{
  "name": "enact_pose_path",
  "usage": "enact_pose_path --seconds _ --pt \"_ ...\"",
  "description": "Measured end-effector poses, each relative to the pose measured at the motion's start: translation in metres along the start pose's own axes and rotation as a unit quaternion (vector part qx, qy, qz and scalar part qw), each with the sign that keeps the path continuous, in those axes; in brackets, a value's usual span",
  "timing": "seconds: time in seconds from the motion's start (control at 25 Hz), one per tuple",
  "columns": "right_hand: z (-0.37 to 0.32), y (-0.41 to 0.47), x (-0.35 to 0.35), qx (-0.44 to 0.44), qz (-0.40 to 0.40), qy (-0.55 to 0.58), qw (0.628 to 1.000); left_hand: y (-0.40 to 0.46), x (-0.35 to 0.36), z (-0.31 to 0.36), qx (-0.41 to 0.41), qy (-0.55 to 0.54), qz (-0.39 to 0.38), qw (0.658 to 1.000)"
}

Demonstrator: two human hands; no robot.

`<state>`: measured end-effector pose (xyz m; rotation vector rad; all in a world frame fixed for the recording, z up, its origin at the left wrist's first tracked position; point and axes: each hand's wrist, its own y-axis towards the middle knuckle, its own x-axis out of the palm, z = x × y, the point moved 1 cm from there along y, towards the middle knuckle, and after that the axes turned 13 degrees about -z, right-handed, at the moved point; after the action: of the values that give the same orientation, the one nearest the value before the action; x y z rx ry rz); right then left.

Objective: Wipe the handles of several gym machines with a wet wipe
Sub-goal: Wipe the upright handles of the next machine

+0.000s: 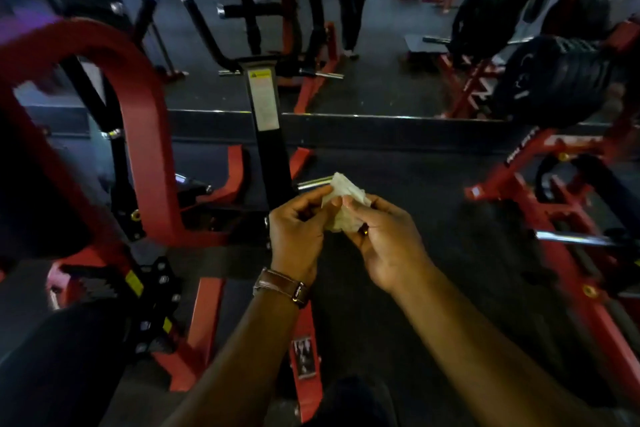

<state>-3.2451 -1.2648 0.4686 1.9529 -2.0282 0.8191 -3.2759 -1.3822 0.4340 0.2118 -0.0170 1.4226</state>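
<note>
A crumpled white wet wipe (343, 199) is held between both hands in the middle of the head view. My left hand (296, 232), with a brown watch strap on its wrist, pinches the wipe's left side. From the right, my right hand (381, 239) pinches the same wipe with curled fingers. Just behind the hands stands a red and black gym machine (152, 149) with a black upright post (273, 149) and a chrome peg (313, 183) sticking out beside the wipe. Black handles (204, 31) of the machine rise further back.
A second red machine frame (554, 218) with stacked black weight plates (557, 80) stands at the right. A mirror along the far wall reflects machines and a standing person (351, 3). Dark rubber floor (415, 288) lies under my arms.
</note>
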Motion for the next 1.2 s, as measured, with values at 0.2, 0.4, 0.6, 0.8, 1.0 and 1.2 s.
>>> enact_pose_path --seconds 0.2,0.4,0.6,0.8,1.0,1.2 --pt "-0.036 0.127 -0.012 0.049 -0.053 0.012 0.997 0.118 0.007 -0.028 -0.005 0.004 0.058 0.998" --pt "-0.063 0.274 -0.01 0.078 -0.127 -0.005 0.989 0.253 -0.016 -0.059 -0.023 0.004 0.091 0.996" --pt "-0.083 0.41 -0.001 0.014 -0.117 -0.164 0.979 0.37 -0.033 -0.062 -0.045 -0.014 0.095 0.994" --pt "-0.096 0.526 -0.002 -0.214 -0.097 -0.37 0.899 0.465 -0.038 -0.068 -0.017 0.085 0.13 0.988" --pt "-0.117 0.64 0.022 -0.367 -0.121 -0.593 0.706 0.545 -0.053 -0.075 0.082 0.361 0.175 0.912" --pt "-0.105 0.677 0.048 -0.291 -0.217 -0.665 0.652 0.601 -0.099 -0.103 0.084 0.555 0.152 0.814"
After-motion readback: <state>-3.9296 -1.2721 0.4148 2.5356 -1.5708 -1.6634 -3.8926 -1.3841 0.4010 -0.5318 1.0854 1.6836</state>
